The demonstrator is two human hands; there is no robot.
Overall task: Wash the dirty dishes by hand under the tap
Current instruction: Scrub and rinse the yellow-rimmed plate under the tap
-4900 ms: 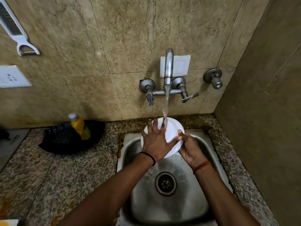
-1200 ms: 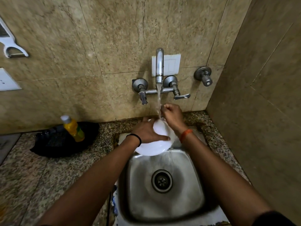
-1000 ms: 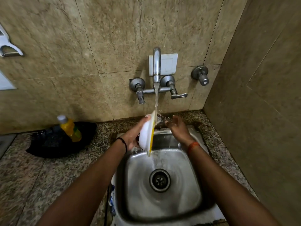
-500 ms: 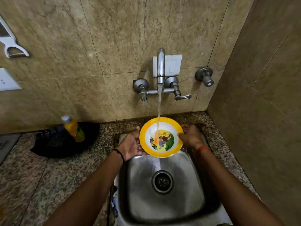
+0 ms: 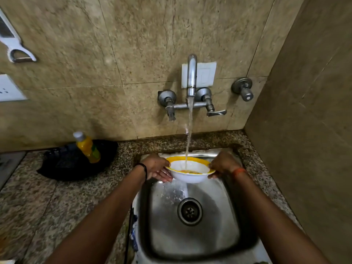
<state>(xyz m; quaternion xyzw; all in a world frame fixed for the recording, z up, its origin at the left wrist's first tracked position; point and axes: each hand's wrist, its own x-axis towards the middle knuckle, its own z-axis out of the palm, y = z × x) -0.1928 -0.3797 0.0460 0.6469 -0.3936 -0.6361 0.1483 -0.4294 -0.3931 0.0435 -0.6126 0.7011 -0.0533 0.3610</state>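
Two hands hold one bowl (image 5: 187, 173) over the back of a square steel sink (image 5: 224, 231), whose brushed metal is wet and shiny around a round drain (image 5: 189, 211) with a perforated strainer. The bowl is round and shallow, smooth white outside and inside, with a yellow band along its rim and a patch of orange print just visible at the bottom. It sits nearly level, right under the curved chrome tap (image 5: 191, 77), and a steady stream of water (image 5: 189, 138) falls into it. The left hand (image 5: 157, 167) grips the left rim, its fingers lying together under the bowl's side. The right hand (image 5: 222, 164) grips the right rim, fingers curled around the edge. The counter (image 5: 57, 199) is speckled granite and the wall (image 5: 114, 54) is mottled beige tile.
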